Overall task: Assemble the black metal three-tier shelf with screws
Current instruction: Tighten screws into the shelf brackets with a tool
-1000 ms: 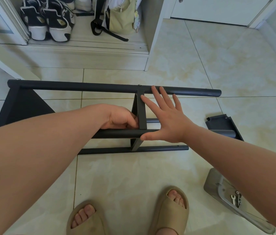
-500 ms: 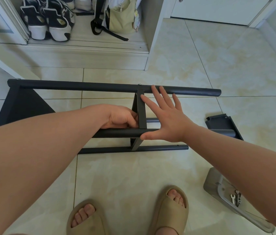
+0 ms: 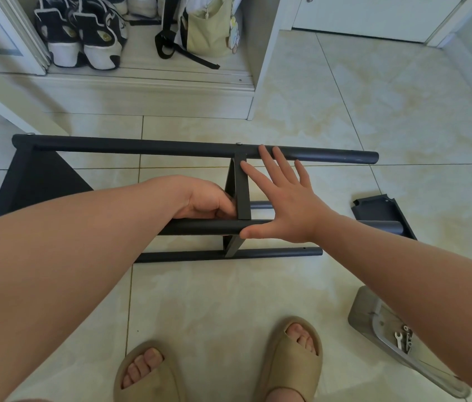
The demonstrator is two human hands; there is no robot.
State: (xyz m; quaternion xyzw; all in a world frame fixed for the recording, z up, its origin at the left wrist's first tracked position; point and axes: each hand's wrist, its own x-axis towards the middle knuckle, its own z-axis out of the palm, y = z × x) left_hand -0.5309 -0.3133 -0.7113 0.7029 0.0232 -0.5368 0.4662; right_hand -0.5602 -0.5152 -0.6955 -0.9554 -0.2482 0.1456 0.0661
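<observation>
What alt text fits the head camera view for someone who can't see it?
A person's open right hand rests flat against the middle tier of a black metal shelf lying on its side on a tiled floor, while the left hand curls against the tier's other side. A loose tier and a tray holding a wrench lie to the right.
</observation>
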